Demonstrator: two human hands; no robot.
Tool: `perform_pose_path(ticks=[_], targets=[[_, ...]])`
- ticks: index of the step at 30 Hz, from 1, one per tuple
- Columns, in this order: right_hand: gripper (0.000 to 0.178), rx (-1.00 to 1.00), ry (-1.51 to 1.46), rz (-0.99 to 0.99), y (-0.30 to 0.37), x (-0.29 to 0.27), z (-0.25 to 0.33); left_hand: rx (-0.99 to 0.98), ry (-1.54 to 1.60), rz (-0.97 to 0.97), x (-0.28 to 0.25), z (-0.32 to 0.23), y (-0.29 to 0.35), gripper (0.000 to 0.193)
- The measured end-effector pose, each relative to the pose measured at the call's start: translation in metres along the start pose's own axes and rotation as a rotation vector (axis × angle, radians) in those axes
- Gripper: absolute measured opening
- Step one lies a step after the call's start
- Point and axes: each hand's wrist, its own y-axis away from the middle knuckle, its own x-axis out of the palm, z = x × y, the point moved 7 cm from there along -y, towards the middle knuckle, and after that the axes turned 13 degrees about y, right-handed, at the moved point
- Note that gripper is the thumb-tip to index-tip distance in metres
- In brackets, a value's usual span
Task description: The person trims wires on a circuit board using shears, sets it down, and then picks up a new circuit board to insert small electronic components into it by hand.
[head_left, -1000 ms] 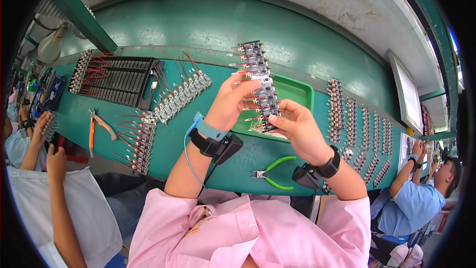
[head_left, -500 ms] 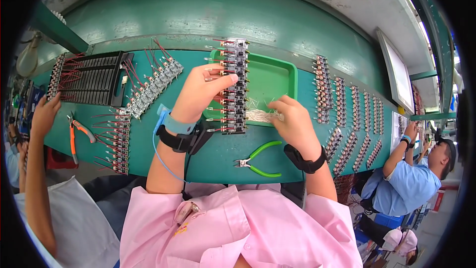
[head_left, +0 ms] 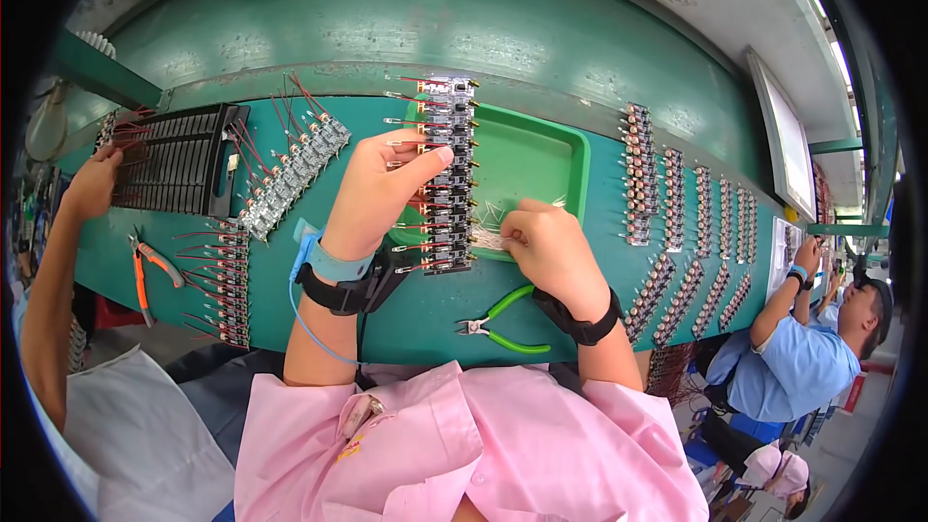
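Note:
My left hand [head_left: 365,195] is closed on a long strip of small circuit boards [head_left: 447,195], thumb on its face. Held upright, the strip has red wires sticking out on its left side and brass-coloured parts along its right. Behind it lies a green tray [head_left: 583,169] with a bundle of thin pale wires [head_left: 490,235] at its near end. Over that end, my right hand [head_left: 549,253] has its fingers pinched together beside the strip's lower part. Whatever is between those fingertips is hidden. Green-handled cutters [head_left: 509,321] rest on the table just below my right hand.
More board strips stand in rows at the right [head_left: 638,174]. At left are wired board strips [head_left: 295,174], a black slotted rack [head_left: 174,159] and orange-handled pliers [head_left: 143,280]. A co-worker's hand [head_left: 94,182] touches wires by the rack; another person [head_left: 793,329] works at far right.
The board strip and my left hand have shifted slightly left. My right hand has moved left and down, closer to the strip, its fingers curled tighter.

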Motion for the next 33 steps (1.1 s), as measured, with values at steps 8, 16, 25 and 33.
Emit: perform_pose_path(ticks=[8, 16, 25, 33], targets=[[0.004, -0.106, 0.089, 0.002, 0.005, -0.003, -0.01, -0.014, 0.021, -0.025, 0.01, 0.013, -0.012, 0.015], [0.004, -0.123, 0.064, 0.032, 0.027, -0.004, -0.012, -0.061, 0.035, 0.02, 0.026, 0.019, -0.008, 0.009], [0.005, 0.01, -0.098, -0.148, 0.041, -0.03, -0.029, -0.075, 0.036, 0.086, 0.041, 0.024, 0.002, 0.014], [0.006, 0.052, -0.208, -0.173, 0.049, -0.036, -0.026, -0.113, 0.044, 0.147, 0.055, 0.027, 0.014, 0.015]])
